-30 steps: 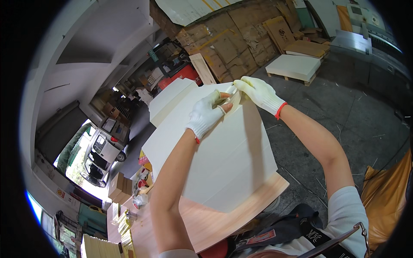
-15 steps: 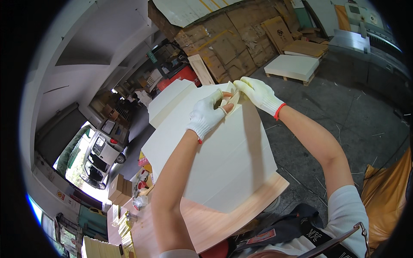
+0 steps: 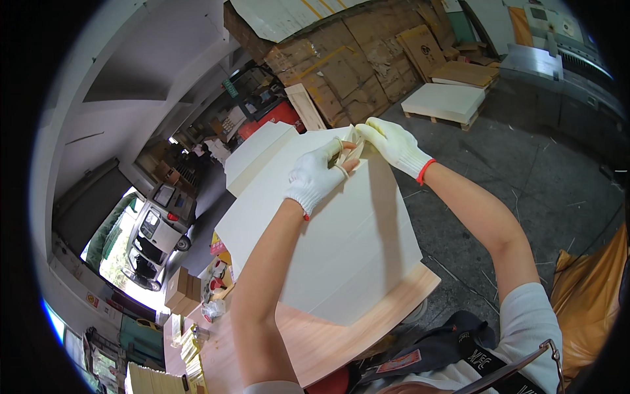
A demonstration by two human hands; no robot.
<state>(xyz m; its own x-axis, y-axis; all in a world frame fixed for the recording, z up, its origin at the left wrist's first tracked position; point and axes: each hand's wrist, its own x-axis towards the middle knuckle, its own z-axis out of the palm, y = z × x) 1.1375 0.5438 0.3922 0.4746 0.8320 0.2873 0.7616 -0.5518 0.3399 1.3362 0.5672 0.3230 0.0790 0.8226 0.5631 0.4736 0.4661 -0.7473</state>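
Note:
A large stack of white paper sheets [image 3: 328,240] lies in front of me, its far corner bent up into a small cream-coloured fold [image 3: 356,148]. My left hand [image 3: 320,172] wears a white knit glove with some fingertips bare. Its bare fingers are curled around the near side of that fold. Opposite it, my right hand [image 3: 390,142], in a full white glove with a red cuff, pinches the same corner from the far right. How many sheets are in the grip is hidden by the fingers.
The stack rests on a wood-topped table [image 3: 367,341]. A second white block [image 3: 259,154] adjoins it at the far left. Small cartons [image 3: 182,289] and a plastic bag [image 3: 213,308] sit on the left. Beyond stand a loaded pallet [image 3: 443,102] and a cardboard-covered stack [image 3: 348,72].
The bare fingers of my left hand have shifted slightly at the folded corner, and the fold has changed shape a little. My right hand stays nearly in place.

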